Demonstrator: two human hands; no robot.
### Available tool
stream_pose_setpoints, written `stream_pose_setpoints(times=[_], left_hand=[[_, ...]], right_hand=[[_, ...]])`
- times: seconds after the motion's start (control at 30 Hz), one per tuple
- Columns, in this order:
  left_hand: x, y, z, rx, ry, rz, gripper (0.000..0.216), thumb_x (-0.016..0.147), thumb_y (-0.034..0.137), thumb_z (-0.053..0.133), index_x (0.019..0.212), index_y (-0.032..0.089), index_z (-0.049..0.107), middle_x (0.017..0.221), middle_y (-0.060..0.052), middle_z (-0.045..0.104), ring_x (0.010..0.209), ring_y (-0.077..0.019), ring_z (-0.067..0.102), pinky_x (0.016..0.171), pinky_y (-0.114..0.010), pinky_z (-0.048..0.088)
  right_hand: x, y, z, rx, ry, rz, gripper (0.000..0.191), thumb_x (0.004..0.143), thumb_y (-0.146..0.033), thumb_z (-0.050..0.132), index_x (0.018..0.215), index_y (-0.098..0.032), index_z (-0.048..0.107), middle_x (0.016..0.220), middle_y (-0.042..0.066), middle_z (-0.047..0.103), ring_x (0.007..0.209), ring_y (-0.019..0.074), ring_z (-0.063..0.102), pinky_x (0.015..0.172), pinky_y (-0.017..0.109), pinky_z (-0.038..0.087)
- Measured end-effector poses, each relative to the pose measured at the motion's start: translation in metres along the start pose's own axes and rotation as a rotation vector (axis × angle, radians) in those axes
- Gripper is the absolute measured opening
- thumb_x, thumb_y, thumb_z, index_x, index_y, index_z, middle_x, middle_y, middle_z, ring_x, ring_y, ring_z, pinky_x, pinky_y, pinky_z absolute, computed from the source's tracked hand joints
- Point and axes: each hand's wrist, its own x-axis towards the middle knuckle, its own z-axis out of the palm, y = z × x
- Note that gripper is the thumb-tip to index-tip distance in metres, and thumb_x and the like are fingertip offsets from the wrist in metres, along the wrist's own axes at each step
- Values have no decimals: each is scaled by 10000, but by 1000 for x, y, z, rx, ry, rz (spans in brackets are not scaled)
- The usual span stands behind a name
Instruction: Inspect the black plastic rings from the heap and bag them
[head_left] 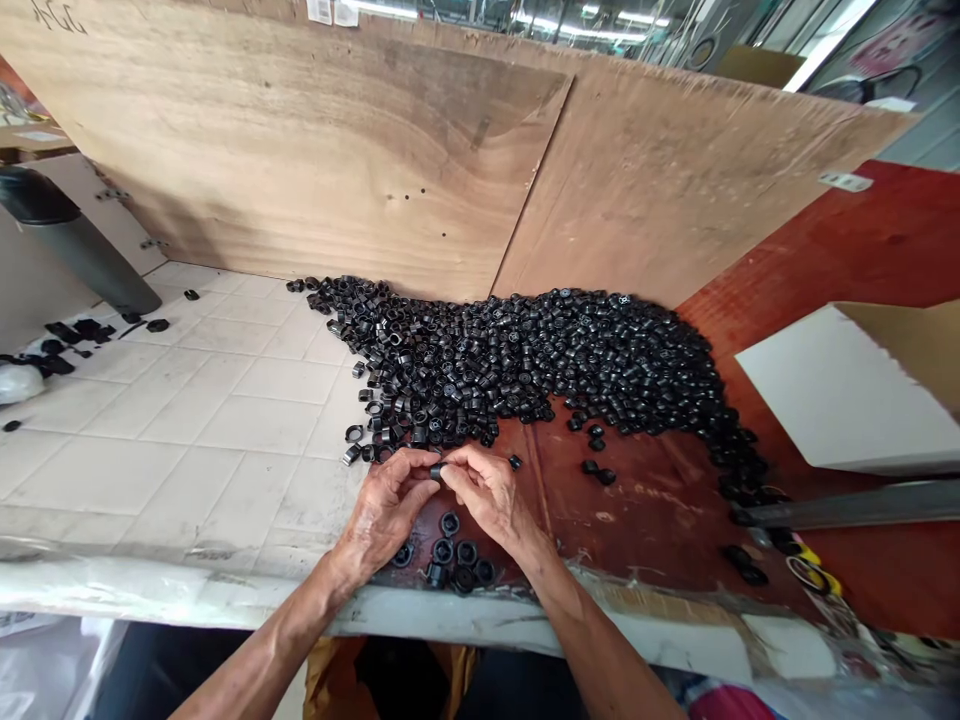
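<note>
A small black ring-shaped plastic part (436,471) is pinched between the fingertips of both hands, low over the table. My left hand (390,505) grips its left side with thumb and fingers. From the other side, my right hand (484,492) closes on it too, and its fingertips partly cover the part. Just below the hands lies a small group of round black caps (454,560), several of them with their open insides facing up. Beyond the fingers spreads a large heap of small black plastic parts (525,350).
A plywood board (337,150) stands behind the heap. At the left are a dark grey cylinder (82,240) and scattered black pieces. A white cardboard box (832,390) is at the right, above a grey bar (862,505). Plastic wrapping covers the table's front edge (225,595).
</note>
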Motion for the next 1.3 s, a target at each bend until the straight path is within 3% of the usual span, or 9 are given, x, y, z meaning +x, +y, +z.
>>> stream_pose_setpoints(times=[0.13,0.27,0.37,0.73,0.83,0.97,1.07,1.17,1.3], left_hand=[[0,-1,2,-106,8,-105,243,910,353,739,1114,220,739,1024,-40,777,877,-190,736,817,-301,594],[2,2,1,-239,17,-210,312,837,368,808,1084,194,732,962,-42,781,832,-185,730,780,-295,583],[3,4,2,-298,29,-232,360,802,379,838,1088,191,725,915,-32,770,820,-181,722,769,-290,575],[3,9,4,-327,12,-206,326,836,366,818,1086,180,725,976,-60,787,909,-198,741,854,-312,588],[2,7,3,-251,39,-141,273,858,337,788,1080,193,723,992,-55,779,925,-203,741,867,-322,594],[0,2,1,7,38,21,198,915,252,701,1110,234,728,1088,-52,759,973,-203,733,869,-320,597],[0,0,-1,140,41,125,217,927,199,666,1127,257,728,1128,-51,758,1039,-214,725,921,-337,590],[0,1,-1,175,46,129,215,916,187,663,1105,255,738,1110,-53,770,1039,-227,732,930,-356,590],[1,2,0,85,58,-29,192,901,251,701,1088,229,736,1043,-57,781,896,-219,759,812,-346,616]], right_hand=[[2,5,2,4,24,-45,87,924,-298,686,887,-239,738,796,17,716,726,195,667,690,298,528],[4,8,2,45,11,-160,55,910,-271,711,933,-255,759,998,51,753,925,224,711,827,331,557],[3,10,1,82,-5,-136,107,915,-272,724,1008,-264,777,1074,58,750,968,221,715,836,325,567],[5,10,4,121,55,-137,104,895,-229,684,946,-256,770,974,44,745,892,211,702,820,327,574],[4,6,2,160,10,-72,149,889,-275,690,1005,-247,780,1028,54,755,889,208,715,779,310,583],[5,4,2,147,72,154,165,876,-385,714,900,-227,753,785,25,738,689,191,687,634,285,557],[5,5,2,176,1,243,191,876,-407,704,836,-222,735,676,7,704,612,191,679,579,280,546],[6,7,1,139,-10,188,125,862,-339,697,850,-223,744,711,8,722,643,194,693,615,287,559],[5,7,2,53,25,-2,82,821,-234,680,871,-232,746,893,38,766,795,210,712,747,313,578]])
